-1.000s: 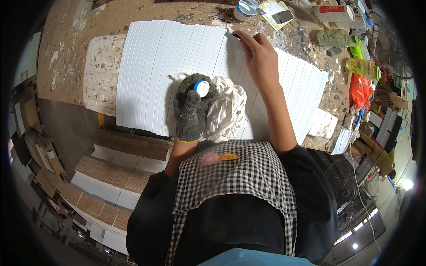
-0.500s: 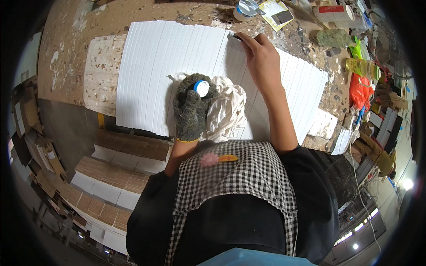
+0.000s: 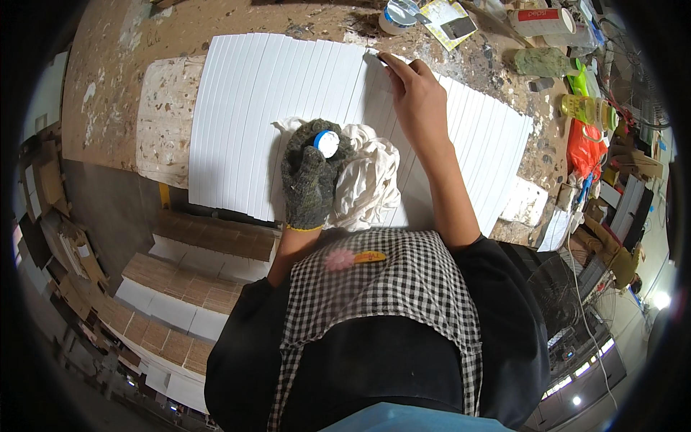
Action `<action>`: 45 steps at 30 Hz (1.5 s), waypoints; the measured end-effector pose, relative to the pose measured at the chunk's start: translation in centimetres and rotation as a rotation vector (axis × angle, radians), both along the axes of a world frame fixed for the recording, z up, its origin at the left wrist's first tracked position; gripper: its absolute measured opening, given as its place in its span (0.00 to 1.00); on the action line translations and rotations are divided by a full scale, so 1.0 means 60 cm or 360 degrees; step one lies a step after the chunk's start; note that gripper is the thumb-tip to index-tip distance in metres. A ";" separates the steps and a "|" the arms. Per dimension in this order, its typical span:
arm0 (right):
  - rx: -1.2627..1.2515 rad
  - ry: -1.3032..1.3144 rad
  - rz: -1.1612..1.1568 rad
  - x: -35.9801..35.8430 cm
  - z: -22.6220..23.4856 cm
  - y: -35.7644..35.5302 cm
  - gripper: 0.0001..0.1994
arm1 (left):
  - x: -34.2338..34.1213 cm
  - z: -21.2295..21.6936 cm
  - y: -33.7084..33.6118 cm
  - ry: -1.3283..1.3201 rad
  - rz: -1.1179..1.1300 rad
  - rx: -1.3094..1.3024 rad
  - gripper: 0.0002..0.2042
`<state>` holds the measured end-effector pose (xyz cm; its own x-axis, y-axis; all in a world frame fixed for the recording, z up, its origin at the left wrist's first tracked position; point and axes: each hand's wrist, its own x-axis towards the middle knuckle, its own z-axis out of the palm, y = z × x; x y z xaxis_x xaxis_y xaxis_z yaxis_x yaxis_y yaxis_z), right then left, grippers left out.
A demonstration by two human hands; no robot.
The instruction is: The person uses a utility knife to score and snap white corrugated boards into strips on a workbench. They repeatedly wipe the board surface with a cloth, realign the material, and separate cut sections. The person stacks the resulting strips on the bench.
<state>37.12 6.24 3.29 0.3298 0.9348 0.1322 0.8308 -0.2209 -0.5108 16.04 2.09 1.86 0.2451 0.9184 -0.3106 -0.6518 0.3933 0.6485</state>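
A row of white strips [image 3: 288, 93] lies side by side across a paint-stained workbench [image 3: 115, 79]. My left hand [image 3: 311, 176], in a dark knitted glove, grips a small bottle with a blue and white cap [image 3: 326, 142] and rests on a crumpled white cloth [image 3: 371, 180] lying on the strips. My right hand [image 3: 416, 97] is bare and lies flat on the strips, its fingertips at the far edge of one strip near the top middle.
A white tub [image 3: 397, 16], a paper sheet [image 3: 450, 16], a white tube [image 3: 541, 20], bottles and an orange bag [image 3: 584, 147] crowd the bench's far right. A worn white block [image 3: 164, 119] lies left of the strips. Stacked boards [image 3: 194, 281] stand below the bench at left.
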 end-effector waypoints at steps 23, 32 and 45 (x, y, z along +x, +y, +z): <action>0.0031 0.0541 -0.0229 0.053 -0.005 0.016 0.10 | -0.001 -0.009 -0.003 -0.0061 0.0033 -0.0005 0.25; 0.0177 -0.0141 0.0091 0.047 0.009 0.033 0.08 | -0.003 -0.006 -0.002 0.0016 0.0022 0.0016 0.25; 0.0128 -0.0263 0.0111 0.032 0.013 0.036 0.08 | -0.004 -0.001 0.000 -0.0015 0.0011 -0.0001 0.24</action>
<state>39.04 8.41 4.06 0.2322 0.9388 0.2545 0.9166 -0.1237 -0.3801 15.79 2.12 1.77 0.2414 0.9199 -0.3092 -0.6604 0.3892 0.6422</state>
